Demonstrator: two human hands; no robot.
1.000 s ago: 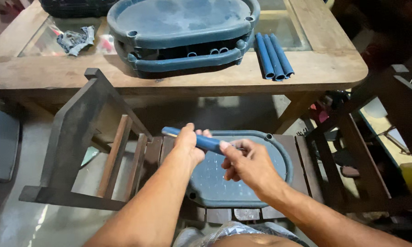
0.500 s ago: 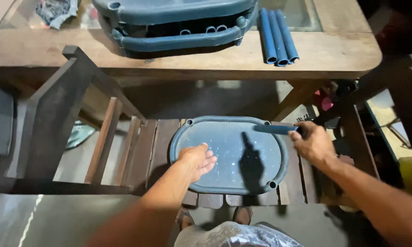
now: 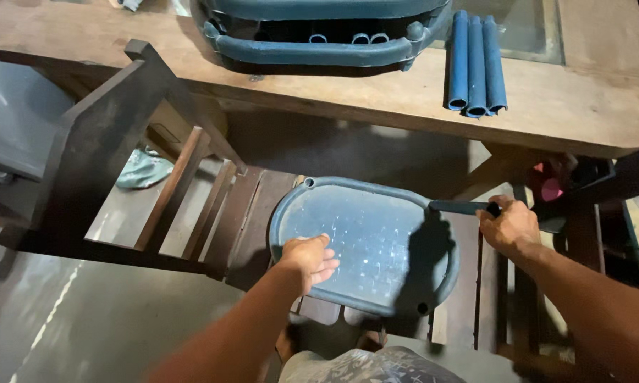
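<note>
We press the left hand (image 3: 311, 259), fingers loosely spread, flat on the oval tray (image 3: 365, 241) lying on the slatted chair (image 3: 213, 213). The right hand (image 3: 507, 227), clamped around one blue tube (image 3: 461, 207), sets it at the tray's corner socket; three tubes (image 3: 475, 64) wait on the table (image 3: 582, 106).

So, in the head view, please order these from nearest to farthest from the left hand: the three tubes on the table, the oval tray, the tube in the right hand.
1. oval tray, under the left hand.
2. held tube, at the tray's right rim.
3. three tubes, up on the table.
</note>
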